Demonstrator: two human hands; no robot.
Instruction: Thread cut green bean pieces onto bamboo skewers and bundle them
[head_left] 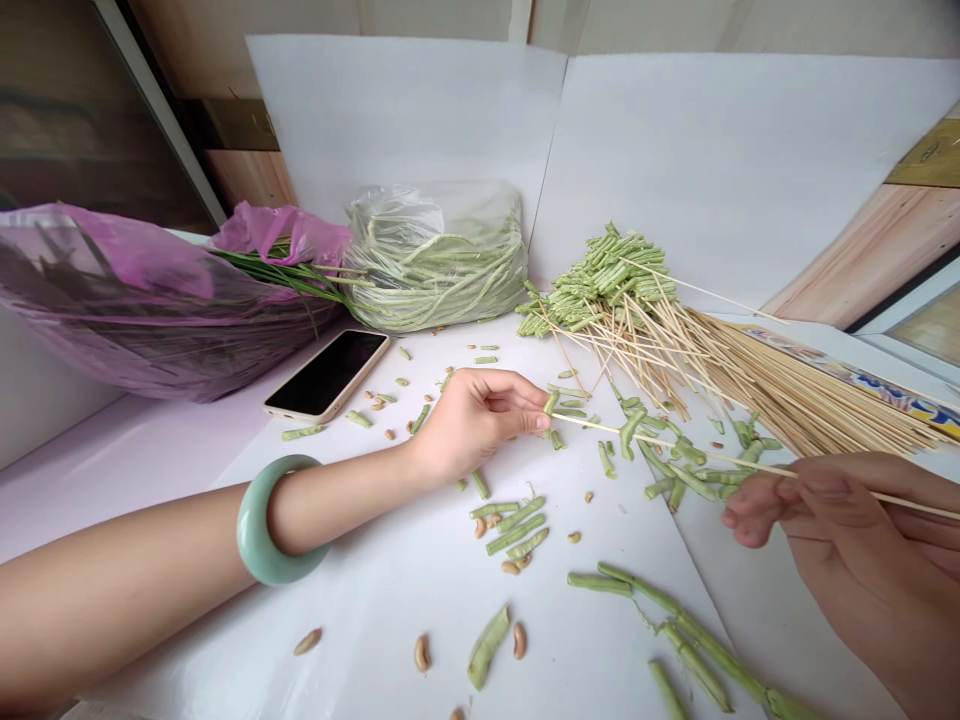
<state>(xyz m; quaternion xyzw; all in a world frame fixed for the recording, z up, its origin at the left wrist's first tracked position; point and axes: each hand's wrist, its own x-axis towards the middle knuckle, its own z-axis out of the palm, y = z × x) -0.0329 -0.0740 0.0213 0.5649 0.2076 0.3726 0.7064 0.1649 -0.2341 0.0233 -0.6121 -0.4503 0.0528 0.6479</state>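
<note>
My left hand, with a pale green bangle on the wrist, pinches a short green bean piece at the tip of a thin wooden skewer. Whether the tip has gone through that piece I cannot tell. Another bean piece sits on the skewer further along. On the right, my right hand is closed around the skewer's other part, which runs out of view at the right edge. Loose bean pieces lie on the white surface just below the skewer.
A pile of bean-loaded skewers lies at the back right beside many bare skewers. At the back stand a clear bag of long beans and a purple bag. A phone, bean scraps and brown seeds lie about.
</note>
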